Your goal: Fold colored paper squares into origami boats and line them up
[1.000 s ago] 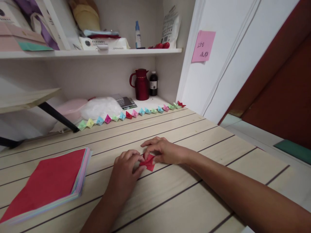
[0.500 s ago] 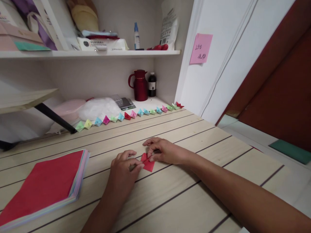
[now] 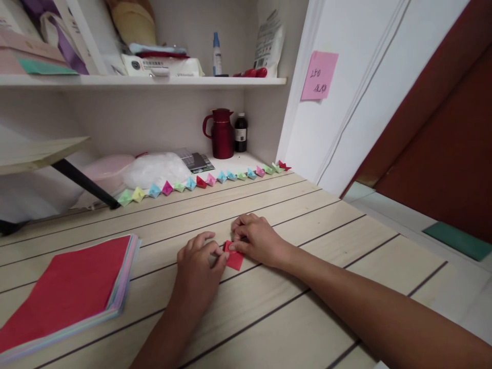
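Observation:
A small folded piece of red paper (image 3: 234,261) lies on the striped wooden tabletop, between my two hands. My left hand (image 3: 200,259) grips its left edge, thumb and index finger pinched together. From the right, my right hand (image 3: 257,240) pinches the paper's upper part, its other fingers curled; the fingertips cover some of the folds. Farther back, a row of small folded paper boats (image 3: 201,182) in several colours runs along the table's rear edge. A stack of coloured paper (image 3: 77,292) with a red sheet on top lies to the left.
Behind the boats, a dark red jug (image 3: 222,134) and a dark bottle (image 3: 241,133) stand in the white cabinet. A plastic bag (image 3: 157,170) lies left of them. A black support leg (image 3: 85,182) meets the table at the left. A pink note (image 3: 320,76) hangs on the wall.
The red paper's upper part has been folded down, so its outline is more compact. My right hand's fingers have curled in closer, and my left hand has shifted slightly right.

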Motion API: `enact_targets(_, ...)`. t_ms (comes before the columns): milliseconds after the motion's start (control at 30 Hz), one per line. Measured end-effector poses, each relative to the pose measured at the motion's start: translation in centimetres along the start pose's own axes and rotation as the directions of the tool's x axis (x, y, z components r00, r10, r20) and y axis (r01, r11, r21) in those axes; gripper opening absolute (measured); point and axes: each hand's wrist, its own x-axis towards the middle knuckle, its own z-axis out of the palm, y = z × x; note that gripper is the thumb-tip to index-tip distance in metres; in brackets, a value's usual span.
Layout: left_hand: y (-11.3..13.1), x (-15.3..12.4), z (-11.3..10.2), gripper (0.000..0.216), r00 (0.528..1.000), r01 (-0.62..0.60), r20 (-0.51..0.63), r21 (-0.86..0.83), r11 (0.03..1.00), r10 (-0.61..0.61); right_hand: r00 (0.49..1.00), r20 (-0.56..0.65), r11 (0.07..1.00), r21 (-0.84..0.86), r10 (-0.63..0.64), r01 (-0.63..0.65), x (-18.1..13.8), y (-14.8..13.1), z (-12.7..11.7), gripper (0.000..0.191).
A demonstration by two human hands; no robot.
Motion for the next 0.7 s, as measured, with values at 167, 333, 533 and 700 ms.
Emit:
enact_targets(167,0.1,-0.1,0.4,0.016,1.000,0.004,-0.023,0.029,1.000,-0.003,1.000,0.003,1.000,-0.001,0.023,-0.023,-0.1,-0.5,0.0,0.013)
enact_targets(333,-0.1,0.0,0.8,0.019,1.000,0.010,-0.030,0.095,0.995,-0.007,1.000,0.005,0.998,-0.051,0.026,-0.025,0.0,-0.3,0.3,0.016)
enact_targets(533,0.5,0.0,1.1,0.017,0.999,-0.008,-0.034,0.263,0.965,0.017,0.998,0.040,0.981,-0.192,0.049,-0.040,0.1,-0.6,0.4,0.018)
enact_targets(700,1.2,-0.4,0.6,0.014,0.999,0.022,-0.043,0.389,0.921,-0.006,0.996,0.063,0.961,-0.270,0.070,-0.051,0.2,-0.9,0.2,0.021)
